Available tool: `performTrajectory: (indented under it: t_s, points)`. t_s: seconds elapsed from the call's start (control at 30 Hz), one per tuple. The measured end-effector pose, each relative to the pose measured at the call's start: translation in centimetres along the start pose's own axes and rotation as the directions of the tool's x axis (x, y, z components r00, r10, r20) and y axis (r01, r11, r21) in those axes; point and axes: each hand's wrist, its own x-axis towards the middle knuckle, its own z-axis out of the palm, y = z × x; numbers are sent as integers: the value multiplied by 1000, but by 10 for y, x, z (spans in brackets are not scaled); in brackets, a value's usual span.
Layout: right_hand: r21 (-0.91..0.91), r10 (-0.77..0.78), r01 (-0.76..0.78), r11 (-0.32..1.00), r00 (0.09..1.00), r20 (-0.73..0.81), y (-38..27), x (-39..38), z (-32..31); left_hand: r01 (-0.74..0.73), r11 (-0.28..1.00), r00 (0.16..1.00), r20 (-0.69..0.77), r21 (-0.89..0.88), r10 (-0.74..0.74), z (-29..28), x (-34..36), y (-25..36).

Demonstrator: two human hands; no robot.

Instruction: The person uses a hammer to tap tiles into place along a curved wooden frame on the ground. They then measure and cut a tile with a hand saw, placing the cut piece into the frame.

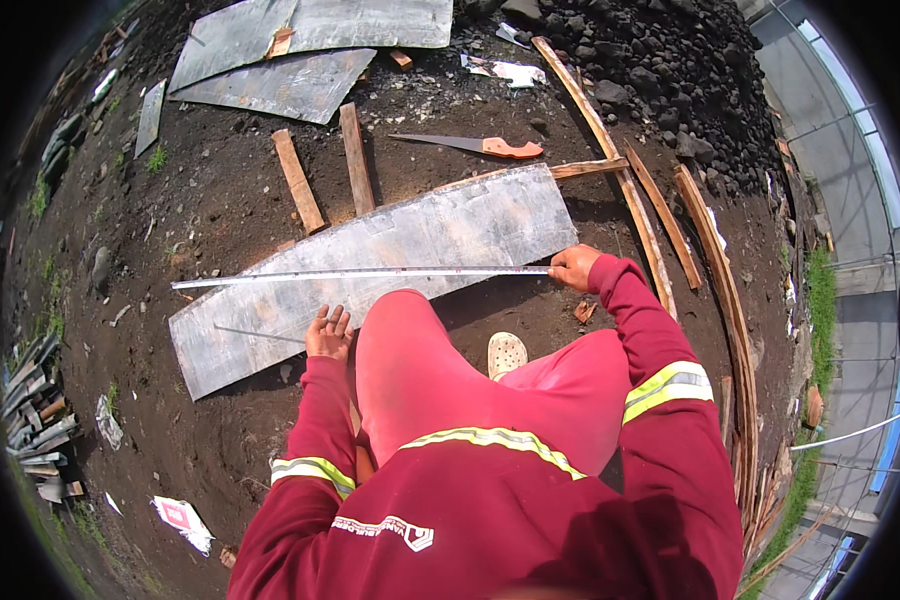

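Note:
My right hand [574, 267] is closed around the right end of a long, extended tape measure [400, 272]; any case is hidden in my fingers. The tape's thin blade reaches left, its free end sticking out past the upper edge of a long grey metal-faced board [370, 250]. A shadow of the blade falls on the board lower down, so part of it hangs above the surface. My left hand [330, 334] is open, palm up with fingers slightly curled, near the board's lower edge and apart from the tape. The board lies slanted on the soil before my knees.
Beyond the board lie a handsaw [470, 145] with an orange handle and two short wood pieces [298, 182]. More grey sheets [280, 85] are at the far left. Long timber strips [620, 170] run along the right, beside a dark rock pile [660, 70]. Scrap [40, 420] is heaped at left.

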Motion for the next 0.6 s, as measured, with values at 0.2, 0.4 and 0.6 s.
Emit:
performTrajectory:
  t_s: [0.2,0.4,0.6]
  points:
    - [-221,-6,-11,975,997,-74,-9,-7,-49,-134,921,965,164,-365,205,44,4,37]
    - [-209,-128,119,971,991,-30,14,42,-65,-227,967,973,-70,-115,220,62,19,58]
    - [-131,-151,161,978,985,80,12,130,-32,-207,978,927,-313,33,207,31,36,76]
